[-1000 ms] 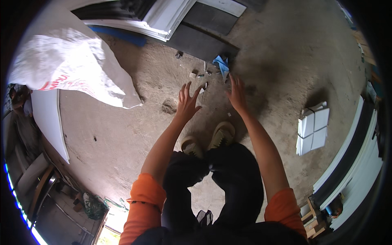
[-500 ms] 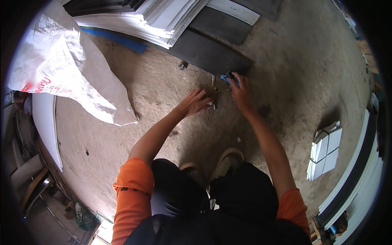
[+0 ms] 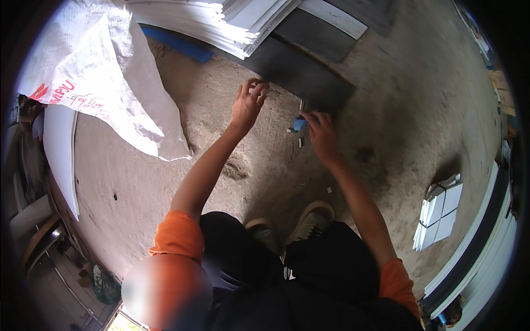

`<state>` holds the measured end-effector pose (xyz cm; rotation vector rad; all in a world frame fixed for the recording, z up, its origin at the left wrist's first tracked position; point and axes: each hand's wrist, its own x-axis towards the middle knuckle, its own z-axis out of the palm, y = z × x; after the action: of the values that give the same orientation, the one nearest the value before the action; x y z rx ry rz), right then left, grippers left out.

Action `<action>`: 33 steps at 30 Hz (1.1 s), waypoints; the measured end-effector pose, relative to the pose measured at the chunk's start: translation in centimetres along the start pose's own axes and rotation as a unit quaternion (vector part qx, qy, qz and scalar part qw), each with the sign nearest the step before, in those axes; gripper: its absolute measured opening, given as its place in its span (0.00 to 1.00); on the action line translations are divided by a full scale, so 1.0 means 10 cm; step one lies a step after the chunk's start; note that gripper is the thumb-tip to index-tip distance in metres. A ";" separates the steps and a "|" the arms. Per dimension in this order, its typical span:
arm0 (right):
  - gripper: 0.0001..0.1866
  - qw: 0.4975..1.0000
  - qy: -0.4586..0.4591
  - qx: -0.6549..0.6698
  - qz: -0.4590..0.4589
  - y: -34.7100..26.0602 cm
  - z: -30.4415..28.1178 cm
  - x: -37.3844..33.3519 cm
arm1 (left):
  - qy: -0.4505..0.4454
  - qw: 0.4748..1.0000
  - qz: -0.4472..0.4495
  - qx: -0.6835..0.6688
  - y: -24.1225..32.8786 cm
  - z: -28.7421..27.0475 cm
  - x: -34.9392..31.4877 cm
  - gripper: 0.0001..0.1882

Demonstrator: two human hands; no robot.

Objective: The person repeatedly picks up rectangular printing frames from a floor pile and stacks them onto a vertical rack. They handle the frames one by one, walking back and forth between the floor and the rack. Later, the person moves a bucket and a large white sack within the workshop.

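Note:
My right hand (image 3: 322, 132) is low over the concrete floor, its fingers closed on a small crumpled blue piece (image 3: 299, 124) whose material I cannot make out. Ahead and to the left, my left hand (image 3: 248, 106) reaches to the near edge of a dark flat sheet (image 3: 309, 77), fingers bent and apart. A small dark scrap (image 3: 263, 82) is at its fingertips; no grip on it shows. Between the hands and my feet lies a small pale scrap (image 3: 301, 143), with another light bit (image 3: 290, 131) beside the blue piece.
White sheets (image 3: 232, 27) are stacked at the far side, above a blue strip (image 3: 179, 44). A large white woven sack (image 3: 127, 94) spreads over the left. To the right stands a tied bundle of white pieces (image 3: 439, 212), with long white and black panels (image 3: 469, 237) beyond it.
My left hand has moved forward from the pale scrap to the dark sheet's edge. My right hand has drawn slightly back with the blue piece. The view has shifted a little.

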<state>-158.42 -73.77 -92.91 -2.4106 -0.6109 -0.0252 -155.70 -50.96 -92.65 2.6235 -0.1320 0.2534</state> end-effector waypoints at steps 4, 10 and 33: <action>0.19 0.997 0.011 -0.047 -0.064 -0.04 0.07 0.03 | -0.008 0.999 -0.019 0.048 0.04 -0.01 0.05 0.14; 0.18 0.996 -0.031 -0.043 -0.073 0.17 0.15 -0.11 | -0.052 0.998 0.003 0.023 -0.19 0.07 0.06 0.10; 0.14 0.999 -0.015 0.041 -0.013 -0.03 0.04 -0.33 | -0.070 0.986 -0.014 -0.154 0.42 0.31 0.02 0.14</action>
<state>-161.55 -74.75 -93.65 -2.3268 -0.6444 0.0256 -155.64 -56.20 -93.31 2.3311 -0.1666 0.0348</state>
